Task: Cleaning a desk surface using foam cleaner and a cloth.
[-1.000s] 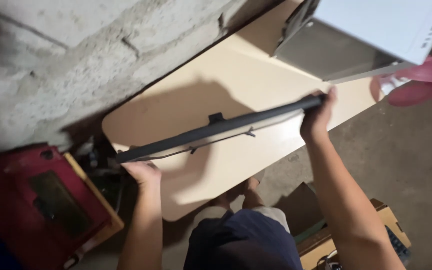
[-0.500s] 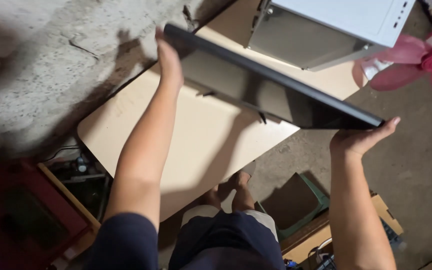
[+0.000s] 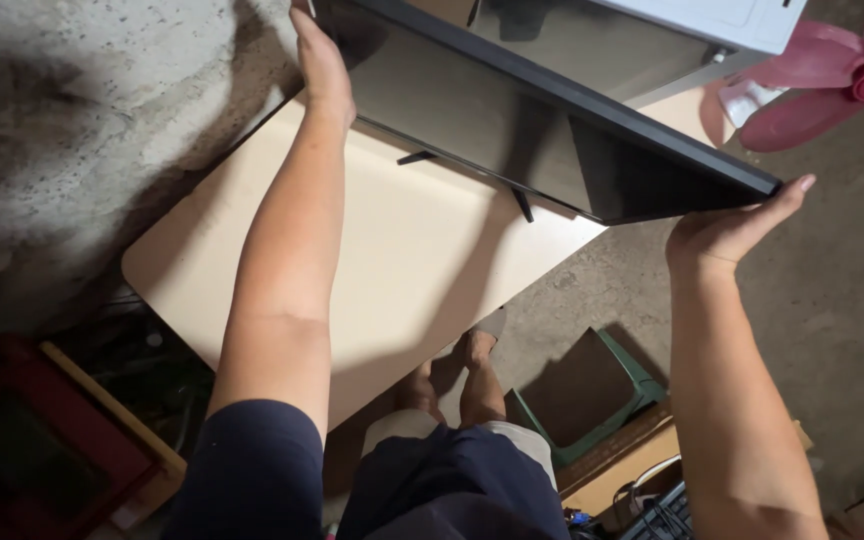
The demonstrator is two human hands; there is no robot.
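My left hand (image 3: 324,62) grips the far edge of the dark glass side panel (image 3: 512,130), and my right hand (image 3: 727,235) cups its near corner from below, so it hangs tilted above the beige table (image 3: 402,260). I judge I'm carrying it toward the white computer case (image 3: 722,18) beyond; aligning comes next. The panel looks glossy and black-framed.
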